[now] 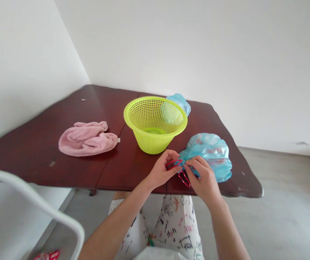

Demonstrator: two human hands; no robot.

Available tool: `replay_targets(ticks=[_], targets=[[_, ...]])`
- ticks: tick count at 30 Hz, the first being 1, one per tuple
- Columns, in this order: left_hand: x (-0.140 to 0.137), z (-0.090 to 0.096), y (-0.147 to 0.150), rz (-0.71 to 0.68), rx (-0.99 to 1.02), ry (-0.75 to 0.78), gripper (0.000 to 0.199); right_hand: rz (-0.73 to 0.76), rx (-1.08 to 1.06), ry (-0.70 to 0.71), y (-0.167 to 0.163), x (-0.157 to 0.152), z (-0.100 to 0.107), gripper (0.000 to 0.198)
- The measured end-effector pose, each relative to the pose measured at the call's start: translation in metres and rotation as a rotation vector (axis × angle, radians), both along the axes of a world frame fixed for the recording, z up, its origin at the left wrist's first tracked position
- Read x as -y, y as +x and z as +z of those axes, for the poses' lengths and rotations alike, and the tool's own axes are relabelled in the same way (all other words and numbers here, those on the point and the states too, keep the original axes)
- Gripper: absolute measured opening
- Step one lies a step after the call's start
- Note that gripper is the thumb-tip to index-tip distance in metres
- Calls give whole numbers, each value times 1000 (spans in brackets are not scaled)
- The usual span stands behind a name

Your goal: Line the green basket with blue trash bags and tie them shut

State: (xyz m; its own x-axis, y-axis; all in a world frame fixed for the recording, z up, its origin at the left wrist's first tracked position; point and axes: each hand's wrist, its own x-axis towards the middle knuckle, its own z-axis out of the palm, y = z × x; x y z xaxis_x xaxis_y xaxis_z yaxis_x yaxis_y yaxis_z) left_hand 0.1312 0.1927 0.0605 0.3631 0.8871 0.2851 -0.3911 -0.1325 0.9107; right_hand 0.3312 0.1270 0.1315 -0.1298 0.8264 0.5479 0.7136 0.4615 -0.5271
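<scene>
A filled, translucent blue plastic bag (211,153) lies near the right front of the table, with reddish contents showing faintly through it. At its gathered neck, my left hand (166,168) pinches the bag together with a red drawstring (186,178). Fingertips of my right hand (200,173) close on the same neck from the right side. One loop of the red string hangs between my hands; the exact knot is hidden by my fingers. Just beyond my left hand stands a yellow-green plastic basket (153,142) with perforated walls and nothing visible inside.
Behind the basket rests another blue plastic bag (180,103). A folded pink cloth (88,139) lies on the left of the dark red wooden table (133,173). A white curved metal rail (41,206) rises at lower left, near a red item (48,255) on the floor.
</scene>
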Motion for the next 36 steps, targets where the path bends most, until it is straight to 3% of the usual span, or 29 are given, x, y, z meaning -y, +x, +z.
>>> replay_targets(ticks=[7, 11, 14, 17, 21, 25, 28, 32, 36], targets=[[-10, -2, 1, 197, 1, -105, 52, -68, -165, 87, -3, 1, -3, 12], [-7, 1, -7, 411, 7, 8, 44, -161, -329, 166, -6, 1, -19, 12], [2, 3, -11, 291, -66, 144, 39, -145, -382, 159, -13, 1, -26, 12], [4, 3, -9, 159, -178, 249, 40, -26, -305, 38, -22, 1, -27, 14], [-1, 1, -7, 178, -245, 206, 37, 21, -302, -119, -26, 2, -31, 21], [-4, -2, -7, 99, -248, 99, 39, 18, -295, -217, -22, 2, -37, 32], [-5, -4, -6, 114, -223, 80, 42, -17, -301, -146, -19, 4, -36, 35], [-8, -4, -5, 234, -147, 22, 47, -115, -332, 56, -16, 10, -33, 38], [-13, -3, -4, 308, -53, -53, 56, -383, -562, 249, -13, 14, -35, 36]])
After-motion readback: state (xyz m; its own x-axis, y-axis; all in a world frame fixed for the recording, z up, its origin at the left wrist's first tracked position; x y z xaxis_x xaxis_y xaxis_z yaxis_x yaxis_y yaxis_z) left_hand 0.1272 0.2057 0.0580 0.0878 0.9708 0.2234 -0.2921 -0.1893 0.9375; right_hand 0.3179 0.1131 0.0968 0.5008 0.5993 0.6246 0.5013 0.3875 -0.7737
